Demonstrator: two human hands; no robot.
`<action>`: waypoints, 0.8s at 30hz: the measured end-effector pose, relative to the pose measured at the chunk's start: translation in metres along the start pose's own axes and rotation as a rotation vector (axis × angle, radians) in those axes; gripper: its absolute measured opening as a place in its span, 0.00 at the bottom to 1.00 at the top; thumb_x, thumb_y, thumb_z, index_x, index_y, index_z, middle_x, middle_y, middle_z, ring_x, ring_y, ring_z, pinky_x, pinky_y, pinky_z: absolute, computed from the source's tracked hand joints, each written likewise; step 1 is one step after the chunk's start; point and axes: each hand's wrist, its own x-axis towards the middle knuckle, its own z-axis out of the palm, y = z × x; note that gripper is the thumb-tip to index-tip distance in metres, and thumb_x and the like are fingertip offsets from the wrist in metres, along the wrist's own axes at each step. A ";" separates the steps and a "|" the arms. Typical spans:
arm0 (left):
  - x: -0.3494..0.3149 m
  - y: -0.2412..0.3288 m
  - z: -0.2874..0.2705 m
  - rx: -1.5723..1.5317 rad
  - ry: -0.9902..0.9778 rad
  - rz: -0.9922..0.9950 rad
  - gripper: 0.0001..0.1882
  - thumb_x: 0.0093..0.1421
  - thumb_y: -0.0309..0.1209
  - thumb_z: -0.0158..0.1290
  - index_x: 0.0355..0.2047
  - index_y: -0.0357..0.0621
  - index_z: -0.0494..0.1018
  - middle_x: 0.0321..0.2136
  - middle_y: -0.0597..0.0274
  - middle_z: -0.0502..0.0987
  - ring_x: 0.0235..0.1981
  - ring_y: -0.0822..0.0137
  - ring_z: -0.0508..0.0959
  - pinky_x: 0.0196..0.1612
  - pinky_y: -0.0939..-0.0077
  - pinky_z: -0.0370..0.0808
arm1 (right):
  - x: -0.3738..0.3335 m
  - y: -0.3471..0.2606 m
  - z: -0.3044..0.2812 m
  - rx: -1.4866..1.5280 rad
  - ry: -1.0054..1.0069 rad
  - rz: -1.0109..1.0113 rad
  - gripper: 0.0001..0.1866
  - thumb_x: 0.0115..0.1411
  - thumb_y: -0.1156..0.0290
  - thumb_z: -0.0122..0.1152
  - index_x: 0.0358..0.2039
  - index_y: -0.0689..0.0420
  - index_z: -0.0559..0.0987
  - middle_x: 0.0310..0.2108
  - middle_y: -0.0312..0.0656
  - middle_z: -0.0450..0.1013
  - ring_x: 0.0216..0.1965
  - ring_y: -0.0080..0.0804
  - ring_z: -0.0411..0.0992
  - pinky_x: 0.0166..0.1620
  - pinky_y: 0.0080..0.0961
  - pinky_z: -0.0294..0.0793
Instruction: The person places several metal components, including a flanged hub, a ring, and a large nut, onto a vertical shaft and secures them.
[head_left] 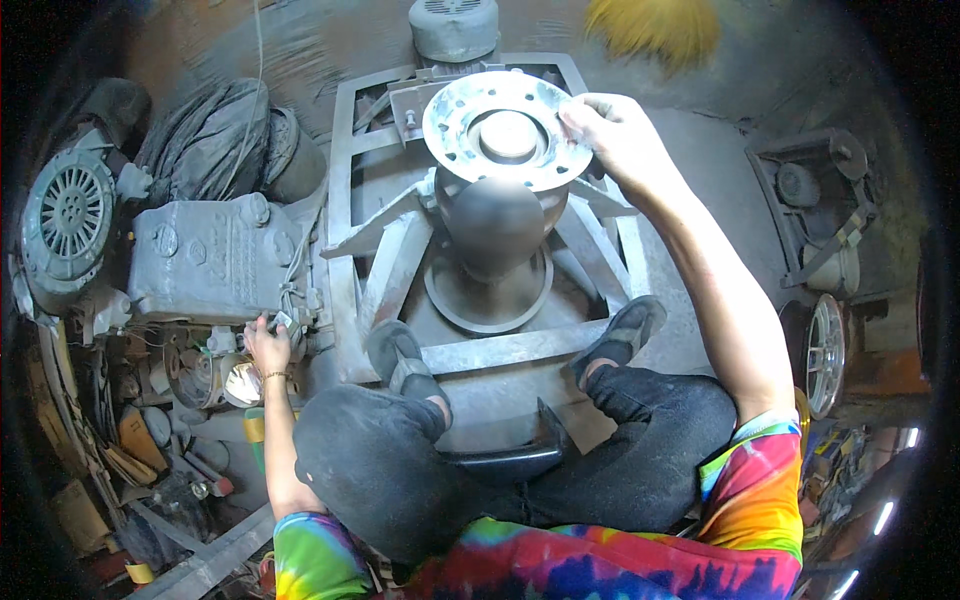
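A round silver wheel disc (552, 152), with holes around its edge and a raised round centre, sits on top of a dark upright drum on a floor-standing metal frame (490, 354). My right hand (612, 135) is closed on its right edge, thumb and fingers pinching the metal. A wide ring-shaped base (488, 326) surrounds the drum's foot. On the left, my left hand (267, 350) reaches to a small pale piece (285, 321) among wires beside a dusty grey machine housing (205, 262). Its fingers look apart; whether they touch that piece I cannot tell.
A motor (454, 30) stands behind the frame. Farther left are a finned round housing (70, 212) and a dark covered bundle (205, 140). Yellow bristles (652, 28) hang at the back. A spoked wheel (826, 356) and a small motor stand (800, 190) are at right.
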 end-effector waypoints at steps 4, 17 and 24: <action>0.005 0.017 -0.015 -0.119 0.003 0.034 0.22 0.54 0.36 0.57 0.49 0.41 0.73 0.46 0.41 0.69 0.49 0.42 0.68 0.54 0.53 0.65 | 0.001 0.003 0.000 -0.056 0.004 -0.033 0.15 0.63 0.61 0.53 0.26 0.58 0.77 0.20 0.32 0.70 0.21 0.17 0.64 0.25 0.19 0.62; -0.002 0.020 -0.015 -0.214 -0.025 0.169 0.15 0.55 0.34 0.56 0.39 0.38 0.77 0.39 0.44 0.74 0.44 0.45 0.72 0.51 0.57 0.67 | 0.005 0.007 -0.001 -0.061 0.014 -0.017 0.16 0.63 0.59 0.55 0.27 0.59 0.79 0.23 0.32 0.71 0.27 0.17 0.66 0.33 0.20 0.65; -0.009 0.027 -0.017 -0.253 -0.035 0.170 0.14 0.54 0.34 0.56 0.38 0.37 0.77 0.35 0.44 0.75 0.42 0.46 0.73 0.48 0.56 0.69 | 0.006 0.009 -0.005 -0.046 0.033 0.027 0.20 0.61 0.53 0.57 0.35 0.59 0.82 0.24 0.35 0.74 0.25 0.19 0.68 0.30 0.18 0.65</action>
